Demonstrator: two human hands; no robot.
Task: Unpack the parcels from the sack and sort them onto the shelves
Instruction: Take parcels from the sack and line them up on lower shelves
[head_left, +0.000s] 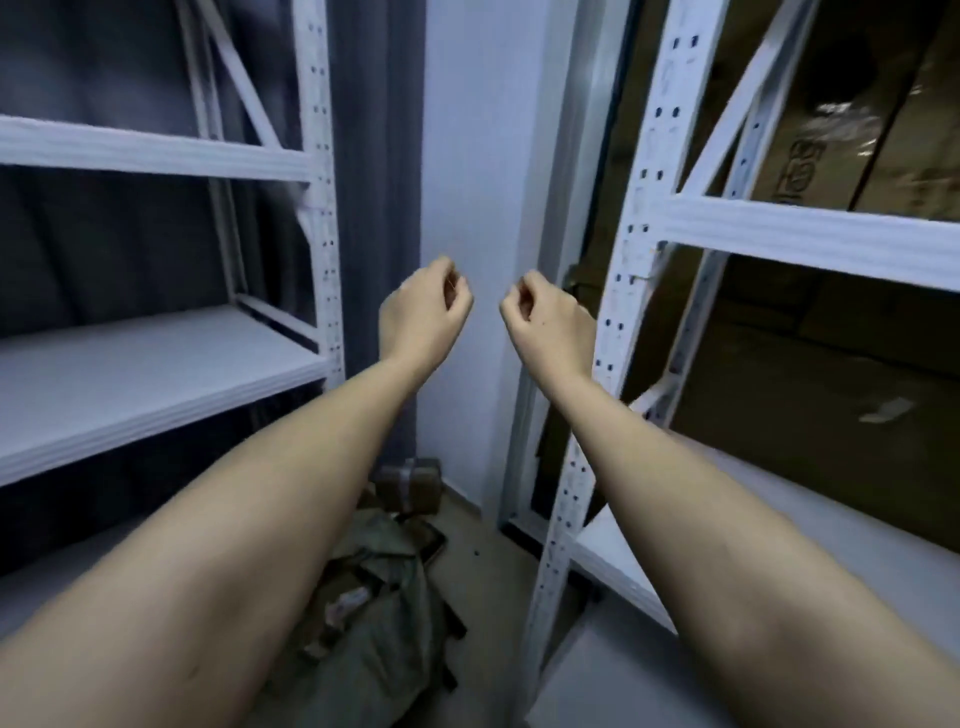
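Observation:
Both my arms reach forward and up, side by side. My left hand (423, 312) and my right hand (545, 319) have their fingers curled inward and hold nothing. They hover in front of the white wall between the two racks. Far below them, on the floor, lies the olive-green sack (379, 597), crumpled and partly hidden by my left forearm. A brown taped parcel (411, 482) sits on the floor just behind the sack, against the wall. The left rack's white shelf (130, 384) is bare.
A white metal rack stands on the left in front of a dark grey curtain (374, 208). A second white rack (618, 322) stands on the right, with large cardboard boxes (831, 130) behind it and a white lower shelf (613, 561).

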